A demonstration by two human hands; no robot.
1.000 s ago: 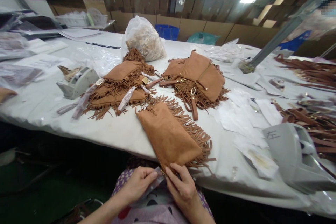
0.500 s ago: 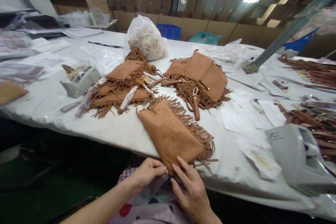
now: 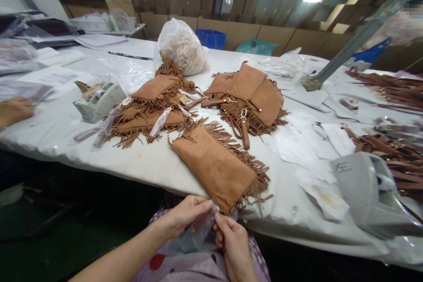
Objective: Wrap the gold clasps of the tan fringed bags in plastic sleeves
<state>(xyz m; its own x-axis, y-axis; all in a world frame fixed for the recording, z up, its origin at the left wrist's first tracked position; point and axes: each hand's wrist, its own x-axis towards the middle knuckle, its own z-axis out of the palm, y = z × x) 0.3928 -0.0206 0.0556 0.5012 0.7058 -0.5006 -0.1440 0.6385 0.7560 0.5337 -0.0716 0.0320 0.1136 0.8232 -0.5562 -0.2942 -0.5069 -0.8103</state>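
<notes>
A tan fringed bag (image 3: pixel 214 163) lies flat at the table's front edge, its near corner close to my hands. Below that corner, my left hand (image 3: pixel 190 213) pinches a clear plastic sleeve (image 3: pixel 201 224) with a brown strap inside. My right hand (image 3: pixel 231 235) has its thumb and fingers closed on the sleeve's upper end, beside the bag's corner. Several similar bags (image 3: pixel 155 88) with wrapped straps are piled to the left. Another pile of fringed bags (image 3: pixel 254 92), with brown wrist straps and gold clasps, sits farther back.
Grey tape dispensers stand at left (image 3: pixel 99 101) and at right (image 3: pixel 370 198). A stuffed plastic bag (image 3: pixel 181 46) is at the back. Brown straps (image 3: pixel 390 154) and white paper (image 3: pixel 307 154) lie on the right. A metal post (image 3: pixel 350 35) slants up from the table.
My right hand has come off the bag's surface and closed on the plastic sleeve beside my left hand. The view has shifted slightly.
</notes>
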